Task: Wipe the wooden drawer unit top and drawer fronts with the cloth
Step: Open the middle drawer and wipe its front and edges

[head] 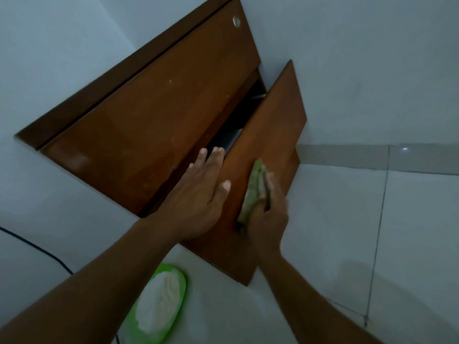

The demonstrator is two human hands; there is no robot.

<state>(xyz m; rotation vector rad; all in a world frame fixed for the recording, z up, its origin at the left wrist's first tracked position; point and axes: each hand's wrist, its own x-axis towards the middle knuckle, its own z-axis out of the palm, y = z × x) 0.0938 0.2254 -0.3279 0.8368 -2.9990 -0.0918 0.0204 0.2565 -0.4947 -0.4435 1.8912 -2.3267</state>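
Mid-frame, pressing a folded green cloth (253,192) against the pulled-out drawer front (273,125) with the right hand (268,219), fingers curled round its edge and gripping it, evidently to rub the face. Bracing with the left hand (198,194): fingers straight, holding nothing, reaching over the open gap, thumb on the front's top edge, probably to stop the drawer sliding under the push. Upper left, the drawer unit top (149,108). Bottom centre, on the floor (372,244), a green dish (183,286) of something white, within reach.
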